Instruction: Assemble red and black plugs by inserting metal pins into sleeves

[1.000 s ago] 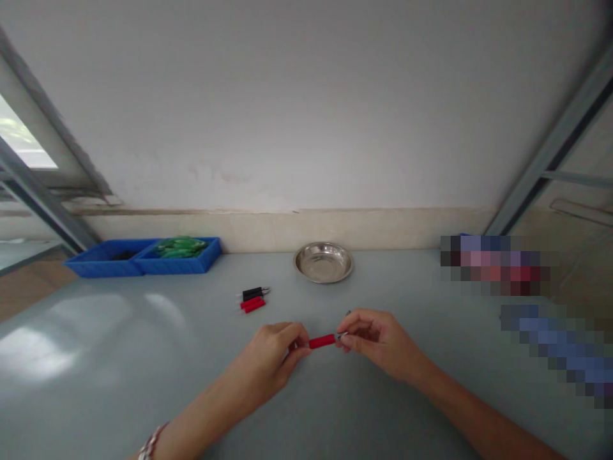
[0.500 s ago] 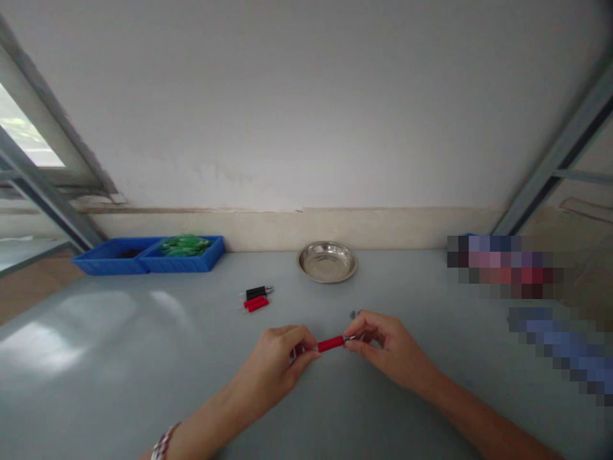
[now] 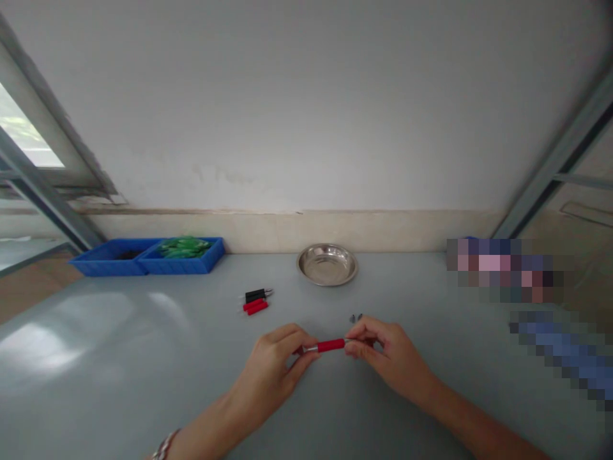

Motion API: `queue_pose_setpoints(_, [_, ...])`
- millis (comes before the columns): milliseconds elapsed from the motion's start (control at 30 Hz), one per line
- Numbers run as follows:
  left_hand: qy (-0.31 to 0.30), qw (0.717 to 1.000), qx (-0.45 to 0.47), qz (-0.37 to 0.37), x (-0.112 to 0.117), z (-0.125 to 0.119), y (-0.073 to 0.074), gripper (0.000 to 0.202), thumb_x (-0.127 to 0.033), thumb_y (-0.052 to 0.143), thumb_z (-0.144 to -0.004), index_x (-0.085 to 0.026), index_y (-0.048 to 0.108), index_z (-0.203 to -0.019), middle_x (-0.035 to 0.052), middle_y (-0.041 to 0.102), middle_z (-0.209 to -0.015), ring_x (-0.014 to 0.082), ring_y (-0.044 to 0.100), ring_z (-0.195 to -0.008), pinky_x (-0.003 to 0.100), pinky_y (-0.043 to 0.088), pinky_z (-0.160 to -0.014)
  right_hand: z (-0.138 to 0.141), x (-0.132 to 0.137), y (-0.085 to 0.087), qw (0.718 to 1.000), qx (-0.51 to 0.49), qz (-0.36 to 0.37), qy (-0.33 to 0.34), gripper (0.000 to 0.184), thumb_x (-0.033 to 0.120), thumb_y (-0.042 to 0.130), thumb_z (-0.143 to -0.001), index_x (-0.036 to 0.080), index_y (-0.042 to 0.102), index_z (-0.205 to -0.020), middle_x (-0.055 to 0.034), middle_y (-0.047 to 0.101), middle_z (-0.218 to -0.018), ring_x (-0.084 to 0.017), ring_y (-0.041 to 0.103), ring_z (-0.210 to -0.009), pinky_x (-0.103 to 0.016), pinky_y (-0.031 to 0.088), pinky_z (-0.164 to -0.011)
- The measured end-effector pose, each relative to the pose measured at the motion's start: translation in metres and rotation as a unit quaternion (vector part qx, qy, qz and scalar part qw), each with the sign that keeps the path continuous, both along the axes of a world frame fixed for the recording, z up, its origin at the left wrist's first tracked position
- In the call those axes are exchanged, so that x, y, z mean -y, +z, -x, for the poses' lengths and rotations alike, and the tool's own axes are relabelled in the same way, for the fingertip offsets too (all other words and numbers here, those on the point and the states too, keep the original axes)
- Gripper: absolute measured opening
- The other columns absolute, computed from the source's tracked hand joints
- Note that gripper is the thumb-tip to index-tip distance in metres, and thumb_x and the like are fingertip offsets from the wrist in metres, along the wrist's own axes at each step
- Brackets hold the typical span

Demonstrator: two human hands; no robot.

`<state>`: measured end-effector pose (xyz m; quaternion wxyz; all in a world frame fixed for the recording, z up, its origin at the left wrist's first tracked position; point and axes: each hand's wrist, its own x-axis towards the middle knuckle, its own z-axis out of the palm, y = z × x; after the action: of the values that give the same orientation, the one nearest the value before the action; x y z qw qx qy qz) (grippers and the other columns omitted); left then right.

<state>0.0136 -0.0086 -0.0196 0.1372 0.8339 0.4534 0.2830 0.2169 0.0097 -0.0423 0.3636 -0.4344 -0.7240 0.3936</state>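
Observation:
Both hands hold one small red plug (image 3: 330, 345) with metal ends, level above the grey table (image 3: 143, 358). My left hand (image 3: 275, 365) pinches its left end with thumb and fingers. My right hand (image 3: 383, 354) pinches the right metal tip. A silver pin shows between the red sleeve and my left fingers. Two tiny metal parts (image 3: 355, 317) lie on the table just behind my right hand.
Two red plugs and a black plug (image 3: 255, 300) lie together to the left. A steel dish (image 3: 327, 264) stands near the wall. Two blue trays (image 3: 148, 255) sit at the back left, one with green parts. A blurred area covers the right side.
The hands and the red plug have stayed nearly in place. A little more silver pin shows at the plug's left end now.

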Motion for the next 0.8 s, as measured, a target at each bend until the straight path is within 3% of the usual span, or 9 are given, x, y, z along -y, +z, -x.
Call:
queue_pose_setpoints(200, [-0.006,1.0,-0.005,-0.026,0.0,0.001,-0.004,0.01,-0.017,0.051,-0.08,-0.017,0.061,-0.08,0.002,0.062,-0.073,0.0122,0.058,-0.065,0.021,0.046,-0.059,-0.001,0.0,-0.001,0.987,0.094,-0.127,0.0,0.028,0.035,0.043,-0.087,0.016,0.055,-0.069,-0.0003,0.054,-0.063,-0.011,0.048,-0.059,-0.022,0.035,-0.056])
queue_pose_setpoints(333, [-0.014,0.999,-0.008,-0.037,0.0,0.0,-0.003,0.01,-0.016,0.051,-0.08,-0.017,0.061,-0.081,0.0023,0.063,-0.075,0.0124,0.059,-0.067,0.021,0.047,-0.062,-0.002,0.0,-0.001,0.977,0.141,-0.16,0.018,0.041,0.04,0.031,-0.091,0.016,0.052,-0.065,-0.0011,0.051,-0.062,-0.013,0.047,-0.061,-0.024,0.034,-0.057])
queue_pose_setpoints(533, [-0.012,0.999,-0.005,-0.042,-0.001,0.001,0.001,0.011,-0.017,0.05,-0.081,-0.018,0.061,-0.082,0.0017,0.063,-0.076,0.012,0.06,-0.068,0.021,0.048,-0.063,-0.01,-0.003,0.005,0.968,0.148,-0.2,0.029,0.038,0.051,0.039,-0.085,0.018,0.055,-0.096,-0.0047,0.059,-0.082,-0.018,0.052,-0.079,-0.031,0.036,-0.071])
queue_pose_setpoints(700, [-0.015,0.999,-0.003,-0.047,-0.002,0.001,0.0,0.012,-0.017,0.049,-0.081,-0.018,0.061,-0.08,0.0014,0.063,-0.074,0.012,0.059,-0.068,0.021,0.048,-0.063,-0.011,-0.006,0.004,0.955,0.147,-0.246,0.072,0.035,0.041,0.033,-0.09,0.017,0.057,-0.083,-0.004,0.059,-0.075,-0.016,0.049,-0.074,-0.029,0.036,-0.068])
queue_pose_setpoints(800, [-0.021,0.998,-0.003,-0.053,0.0,0.0,0.001,0.013,-0.018,0.048,-0.081,-0.018,0.061,-0.08,0.0018,0.063,-0.074,0.012,0.059,-0.068,0.021,0.048,-0.063,-0.011,-0.005,0.005,0.949,0.192,-0.237,0.078,0.037,0.038,0.032,-0.091,0.016,0.057,-0.074,-0.0031,0.058,-0.068,-0.016,0.047,-0.069,-0.029,0.034,-0.065])
